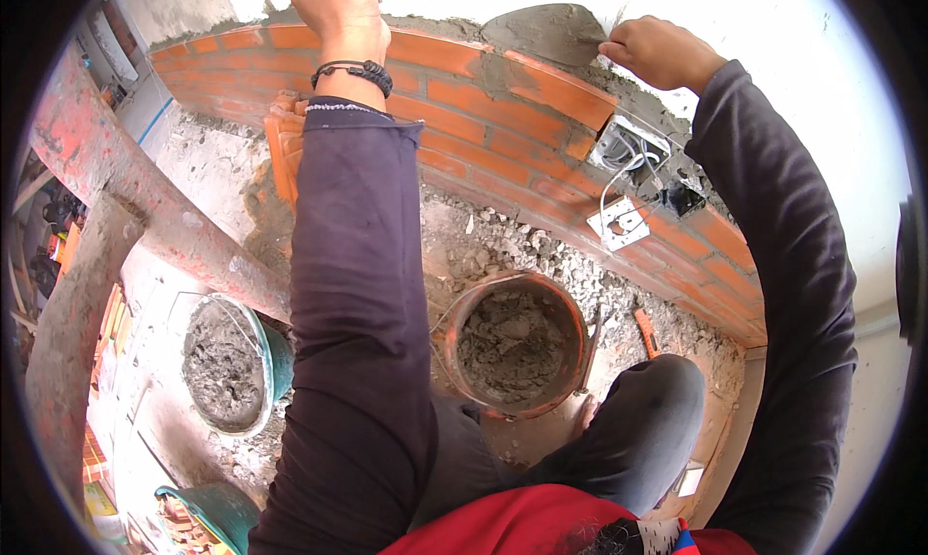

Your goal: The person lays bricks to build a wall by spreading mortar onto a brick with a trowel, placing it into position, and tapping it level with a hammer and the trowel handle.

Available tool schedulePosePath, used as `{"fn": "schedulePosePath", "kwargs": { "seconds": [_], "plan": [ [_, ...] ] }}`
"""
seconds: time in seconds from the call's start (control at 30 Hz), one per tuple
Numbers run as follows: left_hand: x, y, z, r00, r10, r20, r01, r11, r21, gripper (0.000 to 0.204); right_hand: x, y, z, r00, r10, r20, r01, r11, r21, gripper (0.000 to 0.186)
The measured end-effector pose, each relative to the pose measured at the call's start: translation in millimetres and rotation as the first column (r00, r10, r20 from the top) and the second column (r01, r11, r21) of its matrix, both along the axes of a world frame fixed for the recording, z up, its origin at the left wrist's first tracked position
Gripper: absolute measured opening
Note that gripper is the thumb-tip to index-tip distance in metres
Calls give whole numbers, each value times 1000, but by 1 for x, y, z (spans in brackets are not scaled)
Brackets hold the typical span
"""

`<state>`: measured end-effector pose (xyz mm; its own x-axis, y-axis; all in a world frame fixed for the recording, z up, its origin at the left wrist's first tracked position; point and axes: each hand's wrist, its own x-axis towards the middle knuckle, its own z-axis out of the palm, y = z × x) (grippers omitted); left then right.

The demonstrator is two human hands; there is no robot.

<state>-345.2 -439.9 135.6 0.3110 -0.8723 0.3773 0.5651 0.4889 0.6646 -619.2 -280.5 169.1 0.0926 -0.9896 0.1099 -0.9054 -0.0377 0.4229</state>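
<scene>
My right hand point(662, 52) is closed at the end of a trowel, whose broad blade point(546, 33) is coated in grey mortar and lies along the top of the orange brick wall point(454, 101). The handle is hidden in my fist. My left hand point(338, 9), with a dark braided bracelet at the wrist, is raised over the wall's top farther left. Its fingers run out of the upper edge, so what they do is hidden. Wet mortar point(440, 23) lines the joint between the bricks and the white wall above.
An open electrical box point(628, 147) with loose wires sits in the bricks, its white socket plate point(619, 223) hanging. Buckets of mortar point(512, 347) point(227, 362) stand on the rubble-strewn floor. An orange-handled tool point(646, 333) lies near my knee. Thick poles point(174, 207) cross at left.
</scene>
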Motion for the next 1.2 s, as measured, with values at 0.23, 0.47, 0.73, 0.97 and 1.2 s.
{"fn": "schedulePosePath", "kwargs": {
  "seconds": [0.23, 0.47, 0.73, 0.97, 1.2],
  "plan": [
    [4, -10, -3, 1000, 10, -18, -11, 997, -70, 38, 21, 39, 14, 994, -112, 18, 113, 982, -149, 43],
    [11, -1, -3, 1000, 15, -13, -16, 995, -97, 39, 45, 85, -105, 651, -67, 756, 40, 998, 54, 35],
    [7, -5, 0, 1000, 16, 22, -15, 998, -67, 39, 48, 52, -159, 674, 33, 738, 102, 985, -138, 38],
    [4, 9, -2, 1000, 25, 15, -23, 992, -124, 39, 44, 66, -167, 738, -10, 675, 43, 999, -32, 35],
    [-1, -1, -2, 999, 14, 30, -12, 999, -47, 40, 41, 48, -174, 770, 36, 637, 61, 990, -129, 42]
  ]
}}
